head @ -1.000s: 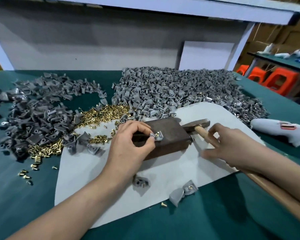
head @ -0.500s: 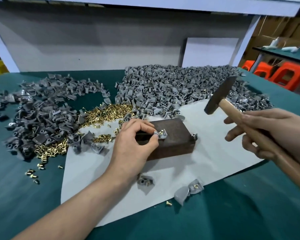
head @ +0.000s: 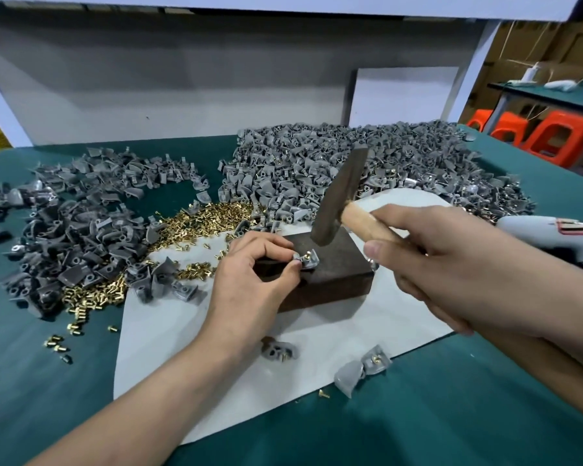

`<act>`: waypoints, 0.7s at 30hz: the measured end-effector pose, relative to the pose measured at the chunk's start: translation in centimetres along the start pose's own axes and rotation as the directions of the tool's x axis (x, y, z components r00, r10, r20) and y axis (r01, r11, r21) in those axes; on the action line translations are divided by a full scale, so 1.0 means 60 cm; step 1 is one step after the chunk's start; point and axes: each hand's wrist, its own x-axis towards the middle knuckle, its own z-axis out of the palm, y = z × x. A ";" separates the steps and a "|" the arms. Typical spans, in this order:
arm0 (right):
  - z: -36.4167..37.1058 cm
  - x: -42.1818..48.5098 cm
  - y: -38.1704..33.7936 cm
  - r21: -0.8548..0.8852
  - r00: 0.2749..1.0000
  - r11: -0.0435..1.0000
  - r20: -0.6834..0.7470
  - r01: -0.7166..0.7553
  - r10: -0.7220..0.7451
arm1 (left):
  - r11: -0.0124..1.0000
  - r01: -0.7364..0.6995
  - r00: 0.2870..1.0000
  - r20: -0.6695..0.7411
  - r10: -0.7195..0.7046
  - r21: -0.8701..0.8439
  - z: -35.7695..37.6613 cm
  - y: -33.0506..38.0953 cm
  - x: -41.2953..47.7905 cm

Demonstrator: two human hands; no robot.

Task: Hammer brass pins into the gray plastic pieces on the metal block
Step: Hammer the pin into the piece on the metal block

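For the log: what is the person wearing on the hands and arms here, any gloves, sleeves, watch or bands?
Nothing worn shows. The left hand and right hand are bare, without gloves. The left forearm and right forearm are bare to the picture's edge, so no sleeve shows. No watch or band is seen at either wrist.

Hammer handle [head: 360,220]: its middle is hidden inside the grip of the right hand [head: 468,264]; its butt end runs beneath the forearm and is cut off by the right edge. Block [head: 337,269]: left end covered by the left hand [head: 249,287], whose fingertips [head: 295,264] also hide part of the piece [head: 309,260]. Glinting item [head: 371,264] at the block's right corner: too small to tell. White tool [head: 552,235]: cut off at the right edge.
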 end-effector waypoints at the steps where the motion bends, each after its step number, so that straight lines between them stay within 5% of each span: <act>1: -0.001 0.000 -0.003 -0.021 1.000 1.000 0.004 -0.009 0.009 | 1.000 0.003 1.000 0.004 -0.003 -0.006 -0.001 0.000 0.000; 6: -0.009 -0.003 -0.022 -0.066 0.995 0.997 -0.089 0.029 -0.035 | 1.000 0.022 0.999 0.025 -0.022 -0.013 -0.003 0.002 0.000; 11: 0.007 -0.002 -0.014 -0.119 1.000 0.993 -0.017 -0.007 0.005 | 0.999 0.027 1.000 0.016 -0.027 -0.043 -0.003 0.004 -0.001; 17: 0.003 -0.004 -0.015 -0.102 0.981 0.993 -0.180 0.060 -0.078 | 0.996 0.052 0.999 0.017 -0.051 -0.073 -0.001 0.003 -0.002; 21: 0.043 0.003 0.001 -0.188 0.998 0.982 -0.064 0.011 -0.024 | 0.996 0.027 1.000 -0.007 -0.028 -0.084 -0.002 0.003 -0.003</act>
